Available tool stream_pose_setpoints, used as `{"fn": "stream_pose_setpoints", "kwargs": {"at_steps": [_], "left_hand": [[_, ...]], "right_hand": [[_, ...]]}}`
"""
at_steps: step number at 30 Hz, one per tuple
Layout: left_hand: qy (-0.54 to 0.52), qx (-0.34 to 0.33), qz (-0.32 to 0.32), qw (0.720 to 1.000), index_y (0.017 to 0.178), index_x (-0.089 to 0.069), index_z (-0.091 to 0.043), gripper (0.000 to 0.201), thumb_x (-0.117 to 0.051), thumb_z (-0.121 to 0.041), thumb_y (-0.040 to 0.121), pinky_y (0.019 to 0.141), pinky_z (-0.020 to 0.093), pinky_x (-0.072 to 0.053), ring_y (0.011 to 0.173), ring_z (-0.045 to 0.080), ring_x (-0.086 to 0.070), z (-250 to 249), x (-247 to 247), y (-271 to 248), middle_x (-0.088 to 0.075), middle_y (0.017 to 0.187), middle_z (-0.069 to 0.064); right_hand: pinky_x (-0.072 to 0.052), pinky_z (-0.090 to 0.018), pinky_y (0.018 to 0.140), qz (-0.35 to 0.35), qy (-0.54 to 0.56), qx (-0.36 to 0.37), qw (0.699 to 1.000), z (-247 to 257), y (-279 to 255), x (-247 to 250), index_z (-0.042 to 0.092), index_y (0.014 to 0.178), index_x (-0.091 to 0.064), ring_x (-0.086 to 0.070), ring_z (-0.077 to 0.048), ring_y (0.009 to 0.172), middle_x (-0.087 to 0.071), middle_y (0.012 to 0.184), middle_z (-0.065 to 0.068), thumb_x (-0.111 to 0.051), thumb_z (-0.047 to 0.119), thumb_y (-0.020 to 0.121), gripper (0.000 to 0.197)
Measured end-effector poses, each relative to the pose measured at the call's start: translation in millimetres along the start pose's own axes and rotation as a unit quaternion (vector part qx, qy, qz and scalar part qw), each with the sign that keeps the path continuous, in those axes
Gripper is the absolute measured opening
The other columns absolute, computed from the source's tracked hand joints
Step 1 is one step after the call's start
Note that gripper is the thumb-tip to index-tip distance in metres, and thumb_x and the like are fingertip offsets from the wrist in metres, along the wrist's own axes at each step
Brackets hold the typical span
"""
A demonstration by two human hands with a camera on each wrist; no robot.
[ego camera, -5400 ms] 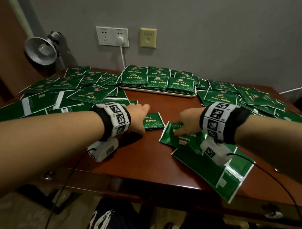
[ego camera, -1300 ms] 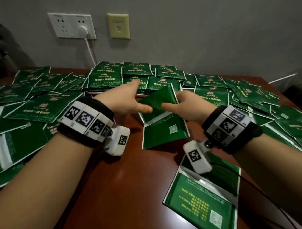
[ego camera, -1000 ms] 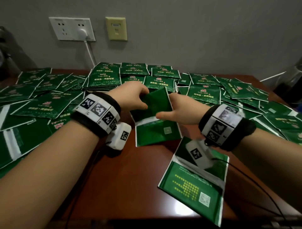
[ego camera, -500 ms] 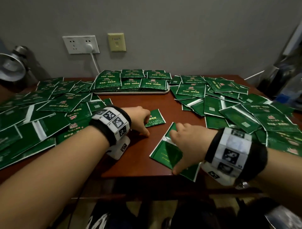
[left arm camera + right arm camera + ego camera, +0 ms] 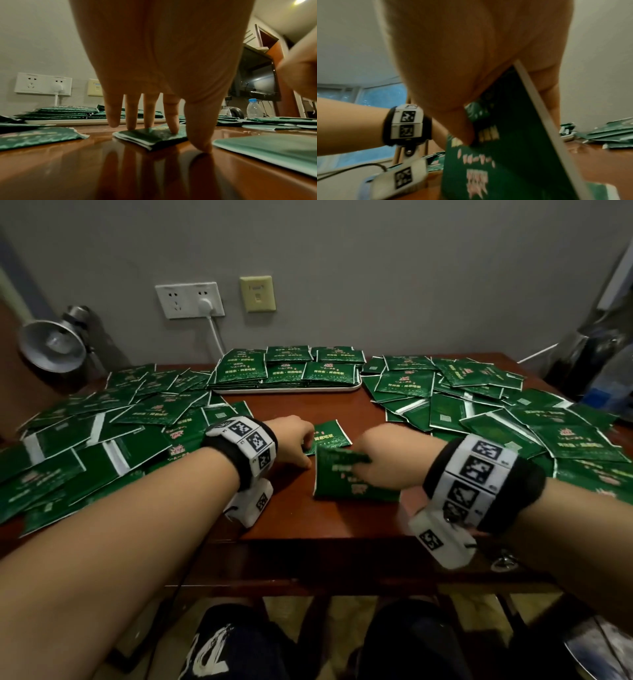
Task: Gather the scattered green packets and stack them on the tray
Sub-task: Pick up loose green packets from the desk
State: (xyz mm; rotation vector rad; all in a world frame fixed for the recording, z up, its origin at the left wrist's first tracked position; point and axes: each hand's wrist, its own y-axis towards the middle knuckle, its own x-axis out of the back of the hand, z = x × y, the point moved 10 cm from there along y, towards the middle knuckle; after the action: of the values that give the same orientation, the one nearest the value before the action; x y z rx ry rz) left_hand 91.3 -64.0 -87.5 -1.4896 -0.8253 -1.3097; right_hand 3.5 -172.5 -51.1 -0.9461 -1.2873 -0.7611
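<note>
A white tray at the back of the table carries stacks of green packets. My left hand presses straight fingers down on a small stack of packets in the middle of the table, and its thumb tip touches the wood beside the stack. My right hand pinches one green packet between thumb and fingers. That packet stands tilted on its lower edge, just right of the small stack.
Loose green packets cover the table's left side and right side. A desk lamp stands at the far left. A plug and cable hang from the wall socket. A water bottle stands at the right.
My right hand has raised the packet that lay flat near the front edge; it now stands tilted in a pinch. The left hand stays on the small stack.
</note>
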Motion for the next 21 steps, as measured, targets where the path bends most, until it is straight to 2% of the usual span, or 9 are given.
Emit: {"fn": "stream_pose_setpoints", "kwargs": {"at_steps": [2, 4, 8, 9, 10, 12, 15, 17, 21], "left_hand": [[-0.013, 0.016, -0.003, 1.0, 0.114, -0.051, -0.02, 0.049, -0.075, -0.044, 0.078, 0.082, 0.033, -0.047, 0.103, 0.024, -0.055, 4.8, -1.0, 2.2, -0.051, 0.119, 0.006], [-0.027, 0.029, 0.001, 0.999, 0.131, -0.044, -0.017, 0.067, -0.074, -0.046, 0.079, 0.089, 0.034, -0.048, 0.111, 0.025, -0.055, 10.0, -3.4, 4.6, -0.05, 0.129, 0.006], [-0.048, 0.038, 0.002, 0.998, 0.142, -0.032, -0.015, 0.083, -0.075, -0.047, 0.078, 0.097, 0.039, -0.047, 0.118, 0.026, -0.054, 16.9, -5.2, 9.8, -0.05, 0.136, 0.007], [-0.049, 0.039, -0.002, 0.998, 0.142, -0.032, -0.015, 0.083, -0.075, -0.046, 0.078, 0.097, 0.04, -0.047, 0.118, 0.026, -0.053, 17.7, -4.2, 10.6, -0.049, 0.137, 0.007], [-0.048, 0.039, -0.005, 0.998, 0.142, -0.032, -0.014, 0.082, -0.075, -0.045, 0.079, 0.098, 0.04, -0.047, 0.119, 0.026, -0.053, 17.9, -3.4, 11.0, -0.049, 0.137, 0.007], [-0.039, 0.036, -0.007, 0.999, 0.141, -0.034, -0.014, 0.079, -0.075, -0.044, 0.08, 0.098, 0.041, -0.047, 0.118, 0.027, -0.053, 16.9, -2.7, 11.6, -0.049, 0.136, 0.008], [-0.028, 0.034, -0.007, 0.999, 0.136, -0.038, -0.013, 0.073, -0.074, -0.043, 0.08, 0.094, 0.043, -0.05, 0.112, 0.028, -0.056, 15.4, -1.9, 12.1, -0.053, 0.129, 0.009], [-0.019, 0.029, -0.007, 0.999, 0.134, -0.04, -0.013, 0.07, -0.073, -0.042, 0.08, 0.091, 0.043, -0.051, 0.108, 0.027, -0.058, 14.3, -1.1, 11.5, -0.055, 0.126, 0.009], [-0.003, 0.018, -0.007, 1.0, 0.137, -0.038, -0.015, 0.067, -0.07, -0.035, 0.082, 0.085, 0.042, -0.054, 0.099, 0.025, -0.06, 13.6, -0.1, 8.5, -0.057, 0.122, 0.008]], "right_hand": [[-0.041, -0.028, 0.065, -0.016, 0.018, -0.079, 0.997, -23.2, 6.9, 3.3, 0.012, 0.101, -0.052, -0.052, -0.025, 0.082, -0.056, 0.094, -0.006, -0.057, 0.023, 0.09, 0.016], [-0.043, -0.029, 0.066, 0.017, 0.019, -0.129, 0.991, -35.5, 8.5, -3.9, 0.011, 0.103, -0.049, -0.054, -0.025, 0.084, -0.053, 0.095, -0.006, -0.054, 0.028, 0.094, 0.02], [-0.044, -0.028, 0.066, 0.073, -0.055, -0.138, 0.986, -38.2, 9.1, -14.1, 0.011, 0.094, -0.055, -0.058, -0.024, 0.084, -0.061, 0.098, -0.005, -0.045, 0.047, 0.097, 0.038], [-0.044, -0.029, 0.065, 0.066, -0.09, -0.147, 0.983, -40.0, 7.4, -10.6, 0.009, 0.11, -0.053, -0.06, -0.024, 0.087, -0.063, 0.104, -0.005, -0.049, 0.054, 0.093, 0.048], [-0.044, -0.03, 0.063, 0.054, -0.124, -0.159, 0.978, -43.5, 7.5, -7.3, 0.007, 0.133, -0.041, -0.062, -0.025, 0.091, -0.063, 0.109, -0.004, -0.054, 0.059, 0.087, 0.07], [-0.043, -0.031, 0.058, 0.032, -0.14, -0.154, 0.978, -44.6, 11.1, -5.8, 0.012, 0.15, -0.013, -0.062, -0.023, 0.087, -0.061, 0.11, -0.003, -0.064, 0.06, 0.08, 0.099], [-0.049, -0.032, 0.054, 0.068, -0.071, -0.145, 0.985, -42.2, 20.5, -18.3, 0.008, 0.145, -0.018, -0.063, -0.021, 0.075, -0.063, 0.092, -0.003, -0.073, 0.043, 0.08, 0.091], [-0.053, -0.031, 0.053, 0.085, -0.022, -0.149, 0.985, -39.0, 25.0, -26.8, 0.006, 0.138, -0.028, -0.065, -0.022, 0.071, -0.063, 0.092, -0.005, -0.073, 0.037, 0.082, 0.078], [-0.054, -0.029, 0.049, 0.103, 0.025, -0.154, 0.982, -31.6, 28.2, -36.7, 0.006, 0.114, -0.051, -0.064, -0.017, 0.053, -0.065, 0.071, -0.002, -0.062, 0.043, 0.09, 0.045]]}}
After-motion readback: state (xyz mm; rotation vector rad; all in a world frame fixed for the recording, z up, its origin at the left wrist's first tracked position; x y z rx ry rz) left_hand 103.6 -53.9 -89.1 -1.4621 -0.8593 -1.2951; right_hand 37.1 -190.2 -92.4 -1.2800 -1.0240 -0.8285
